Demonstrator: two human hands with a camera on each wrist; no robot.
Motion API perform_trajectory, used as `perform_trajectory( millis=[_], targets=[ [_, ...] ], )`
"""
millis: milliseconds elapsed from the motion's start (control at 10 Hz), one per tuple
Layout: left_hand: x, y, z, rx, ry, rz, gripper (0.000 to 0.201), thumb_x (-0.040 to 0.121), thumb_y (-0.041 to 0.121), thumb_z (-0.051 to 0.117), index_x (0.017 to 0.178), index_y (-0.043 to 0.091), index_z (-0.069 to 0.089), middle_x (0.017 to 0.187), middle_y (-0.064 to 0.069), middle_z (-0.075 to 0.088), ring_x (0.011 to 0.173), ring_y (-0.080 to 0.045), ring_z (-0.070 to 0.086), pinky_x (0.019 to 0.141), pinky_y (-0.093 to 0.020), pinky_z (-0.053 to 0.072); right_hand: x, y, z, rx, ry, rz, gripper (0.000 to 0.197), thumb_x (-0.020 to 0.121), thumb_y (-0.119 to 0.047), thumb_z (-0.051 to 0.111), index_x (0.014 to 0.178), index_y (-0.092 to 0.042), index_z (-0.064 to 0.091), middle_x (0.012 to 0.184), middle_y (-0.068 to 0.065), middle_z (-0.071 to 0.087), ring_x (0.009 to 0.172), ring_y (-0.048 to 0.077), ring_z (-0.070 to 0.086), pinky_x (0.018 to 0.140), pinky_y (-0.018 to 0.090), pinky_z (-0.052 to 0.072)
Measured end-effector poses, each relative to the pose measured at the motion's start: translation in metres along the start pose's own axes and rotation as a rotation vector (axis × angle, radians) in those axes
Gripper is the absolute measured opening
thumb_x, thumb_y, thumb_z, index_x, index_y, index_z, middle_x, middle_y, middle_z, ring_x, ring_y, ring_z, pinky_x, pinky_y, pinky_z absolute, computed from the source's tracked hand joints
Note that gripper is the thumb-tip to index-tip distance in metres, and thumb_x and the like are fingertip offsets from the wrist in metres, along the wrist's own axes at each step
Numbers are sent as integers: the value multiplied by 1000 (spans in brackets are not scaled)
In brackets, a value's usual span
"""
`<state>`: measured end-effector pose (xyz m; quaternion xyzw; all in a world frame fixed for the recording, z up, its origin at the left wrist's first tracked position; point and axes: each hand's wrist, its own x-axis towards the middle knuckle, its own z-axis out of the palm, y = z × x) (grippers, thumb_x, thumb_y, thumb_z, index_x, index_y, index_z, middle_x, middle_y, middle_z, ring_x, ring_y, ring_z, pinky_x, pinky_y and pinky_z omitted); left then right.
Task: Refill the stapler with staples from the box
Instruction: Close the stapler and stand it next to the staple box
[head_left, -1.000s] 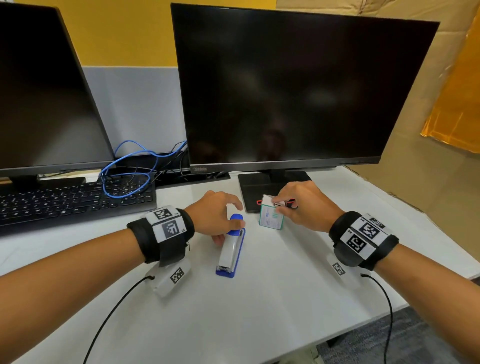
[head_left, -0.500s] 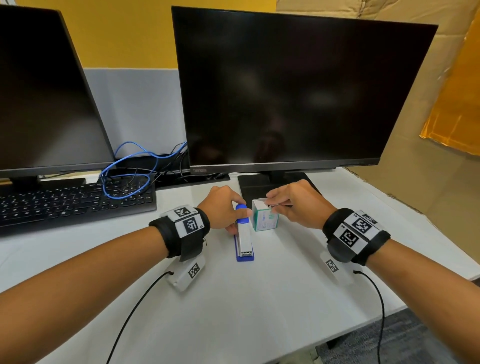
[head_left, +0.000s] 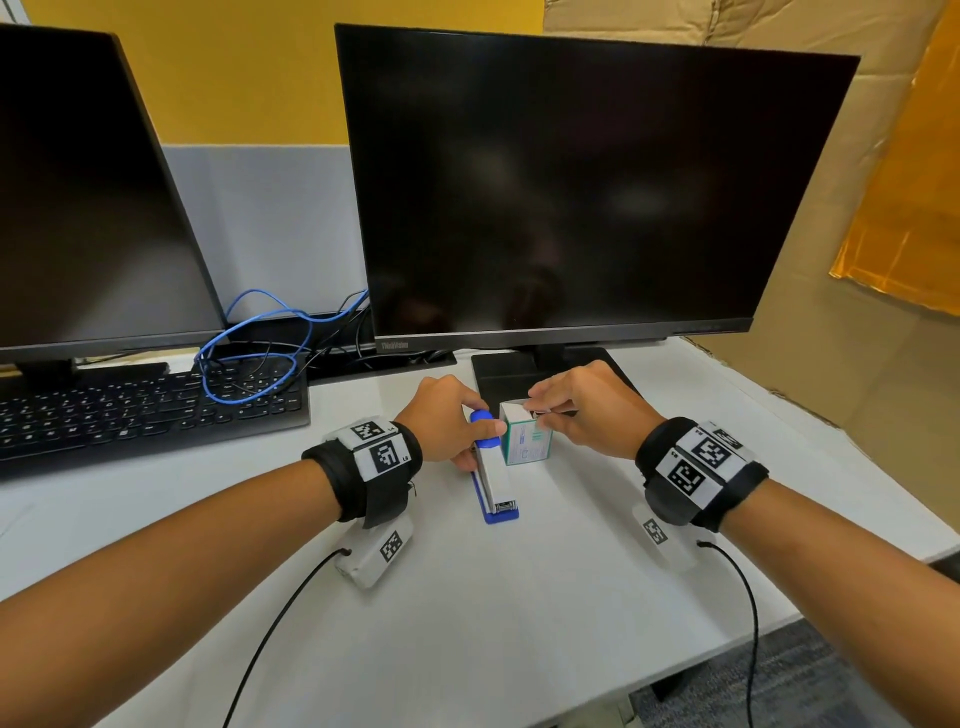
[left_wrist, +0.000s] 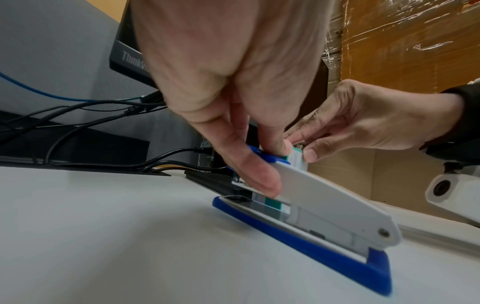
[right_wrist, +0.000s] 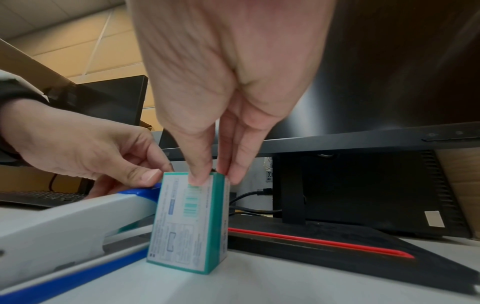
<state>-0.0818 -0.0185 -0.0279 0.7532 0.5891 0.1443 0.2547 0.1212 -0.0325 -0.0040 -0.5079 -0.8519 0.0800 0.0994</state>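
Stapler (head_left: 493, 480) flat on bench (head_left: 467, 623), blue tip away from me. My left hand (head_left: 441, 421) pinches that tip, fingers (left_wrist: 255, 176) curled round it. Staple box (head_left: 524, 439) upright, touching stapler's right side. My right hand (head_left: 587, 410) pinches box top, fingers (right_wrist: 200, 168) narrow. Monitor stand (head_left: 519, 366) just behind.

A white desk (head_left: 467, 623) carries two dark, unlit monitors: a larger one (head_left: 587, 187) at centre on a black stand base (head_left: 519, 364) and a second (head_left: 88, 208) at left. A black keyboard (head_left: 140, 410) lies before the left monitor, with a looped blue cable (head_left: 249, 358) resting across its right end. Cardboard sheeting (head_left: 857, 322) stands at right, against a yellow wall (head_left: 260, 67).
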Motion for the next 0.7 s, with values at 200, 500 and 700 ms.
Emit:
perform_trajectory(
  millis=[200, 500, 700],
  targets=[
    [-6, 6, -5, 146, 134, 61, 65, 79, 53, 66, 133, 18, 57, 117, -10, 70, 100, -21, 68, 88, -29, 48, 2, 3, -4, 109, 55, 75, 44, 87, -22, 69, 129, -14, 62, 132, 8, 64, 114, 23, 64, 93, 32, 54],
    [-6, 30, 7, 322, 269, 371, 27, 87, 37, 65, 109, 25, 74, 99, 0, 63, 81, -12, 51, 68, -25, 40, 2, 4, -2, 128, 99, 18, 27, 89, -20, 67, 116, -15, 71, 109, 6, 75, 94, 16, 71, 84, 30, 59],
    [-6, 33, 2, 331, 240, 362, 30, 90, 34, 62, 116, 23, 72, 102, -3, 68, 83, -14, 56, 70, -26, 45, 4, 4, -4, 87, 105, -16, 23, 89, -21, 67, 110, -14, 75, 110, 7, 74, 92, 18, 69, 83, 29, 58]
  ],
)
